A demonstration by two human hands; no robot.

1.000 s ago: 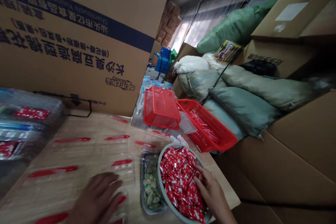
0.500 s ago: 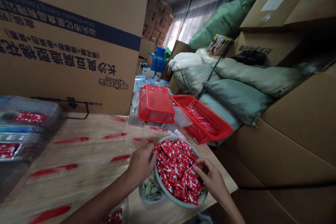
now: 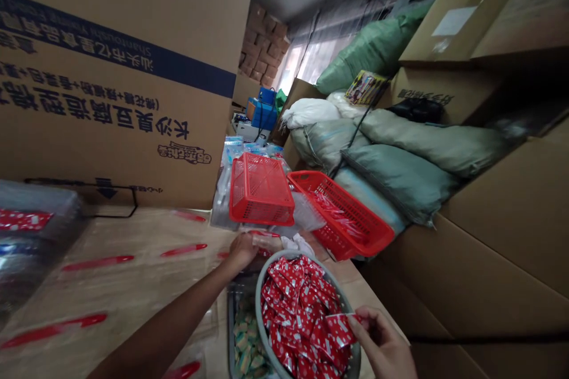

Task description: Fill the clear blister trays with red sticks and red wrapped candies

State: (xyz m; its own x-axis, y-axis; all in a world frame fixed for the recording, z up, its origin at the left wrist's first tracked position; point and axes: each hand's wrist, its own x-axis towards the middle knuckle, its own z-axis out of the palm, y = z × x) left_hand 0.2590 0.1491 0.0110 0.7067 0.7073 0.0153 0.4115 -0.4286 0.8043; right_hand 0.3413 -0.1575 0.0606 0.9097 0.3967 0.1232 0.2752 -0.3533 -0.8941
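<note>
A grey round bowl [image 3: 262, 284] full of red-and-white packets [image 3: 297, 308] sits on the wooden table in front of me. My right hand [image 3: 384, 346] is at the bowl's right rim, pinching one red packet [image 3: 341, 327] between thumb and fingers. My left hand [image 3: 243, 249] reaches past the bowl's far rim, its fingers closed on a clear plastic bag with a red strip [image 3: 265, 239]. Left of the bowl, partly under my left forearm, stands a tray of pale green and yellow sweets [image 3: 245, 340].
Clear bags with red strips [image 3: 98, 262] lie spread over the table. Two red mesh baskets [image 3: 260, 190] [image 3: 344, 218] stand behind the bowl. A big printed carton [image 3: 115, 71] fills the left, stuffed sacks [image 3: 395, 160] and more cartons [image 3: 511, 237] the right. Filled bags [image 3: 26, 237] are stacked at far left.
My left hand moved from the table up past the bowl's far rim and took hold of a clear bag. My right hand lifted one red packet out toward the right rim.
</note>
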